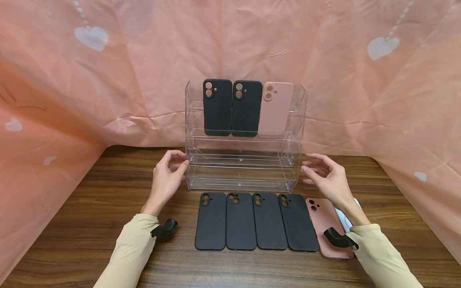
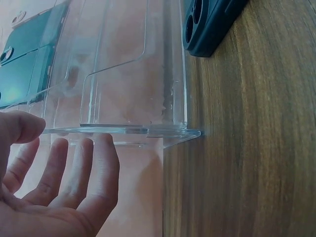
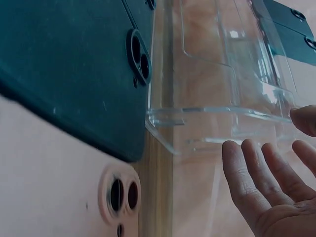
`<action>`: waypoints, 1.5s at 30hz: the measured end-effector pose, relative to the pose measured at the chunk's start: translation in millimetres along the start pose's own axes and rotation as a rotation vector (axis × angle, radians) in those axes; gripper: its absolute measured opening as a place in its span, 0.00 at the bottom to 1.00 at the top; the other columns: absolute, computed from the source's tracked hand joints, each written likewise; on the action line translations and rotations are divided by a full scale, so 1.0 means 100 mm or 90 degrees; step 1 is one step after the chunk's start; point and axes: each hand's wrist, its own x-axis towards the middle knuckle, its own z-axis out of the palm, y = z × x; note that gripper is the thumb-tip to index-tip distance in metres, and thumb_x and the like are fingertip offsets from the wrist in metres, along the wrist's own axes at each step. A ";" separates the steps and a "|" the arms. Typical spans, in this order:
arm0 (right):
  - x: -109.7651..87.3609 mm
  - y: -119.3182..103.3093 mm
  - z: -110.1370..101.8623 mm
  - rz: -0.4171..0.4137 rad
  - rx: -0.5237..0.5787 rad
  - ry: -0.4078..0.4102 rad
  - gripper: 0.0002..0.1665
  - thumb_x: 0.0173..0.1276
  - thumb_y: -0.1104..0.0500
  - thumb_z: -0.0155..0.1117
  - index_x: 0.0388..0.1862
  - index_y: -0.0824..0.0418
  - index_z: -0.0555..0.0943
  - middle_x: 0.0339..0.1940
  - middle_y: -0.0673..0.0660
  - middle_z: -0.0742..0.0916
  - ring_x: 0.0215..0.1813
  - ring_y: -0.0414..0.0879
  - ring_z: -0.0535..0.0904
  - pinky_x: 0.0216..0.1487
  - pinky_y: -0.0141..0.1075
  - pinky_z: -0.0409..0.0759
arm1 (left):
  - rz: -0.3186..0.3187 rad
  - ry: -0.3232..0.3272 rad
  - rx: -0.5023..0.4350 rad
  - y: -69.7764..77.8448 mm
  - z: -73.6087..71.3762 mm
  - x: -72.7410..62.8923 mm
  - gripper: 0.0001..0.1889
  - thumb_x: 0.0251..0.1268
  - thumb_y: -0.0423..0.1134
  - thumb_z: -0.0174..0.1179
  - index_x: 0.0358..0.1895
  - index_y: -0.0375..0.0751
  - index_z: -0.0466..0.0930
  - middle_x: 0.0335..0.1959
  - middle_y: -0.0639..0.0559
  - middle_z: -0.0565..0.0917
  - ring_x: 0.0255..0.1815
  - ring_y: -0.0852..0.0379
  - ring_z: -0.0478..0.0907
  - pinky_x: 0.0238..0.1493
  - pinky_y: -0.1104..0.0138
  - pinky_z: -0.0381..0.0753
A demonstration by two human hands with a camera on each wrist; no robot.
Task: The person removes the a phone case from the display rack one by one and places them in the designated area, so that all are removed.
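Note:
A clear tiered acrylic display stand [image 1: 241,172] stands upright on the wooden table. Two black phone cases [image 1: 217,112] and a pink phone case [image 1: 276,108] lean side by side in its top tier. My left hand [image 1: 167,176] is at the stand's left side, its fingertips against or very near the side panel. At the opposite side is my right hand [image 1: 329,178], fingers loosely bent and fingertips close to the panel; contact cannot be made out. In both wrist views, the fingers of the left hand [image 2: 74,182] and right hand [image 3: 271,182] are relaxed and spread along the outside.
Several black phone cases [image 1: 239,222] lie in a row before the stand. A pink case [image 1: 325,222] lies to their right, with a pale case [image 1: 343,220] partly hidden by the right arm. Pink cloth [image 1: 155,72] with white hearts hangs behind and at both sides.

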 end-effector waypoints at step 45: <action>0.06 0.03 0.19 0.009 -0.007 0.006 0.27 0.72 0.68 0.64 0.69 0.69 0.72 0.46 0.51 0.85 0.43 0.38 0.88 0.37 0.38 0.91 | 0.173 0.059 -0.061 1.08 0.17 0.63 0.16 0.69 0.38 0.65 0.57 0.39 0.82 0.53 0.43 0.85 0.55 0.51 0.86 0.60 0.63 0.84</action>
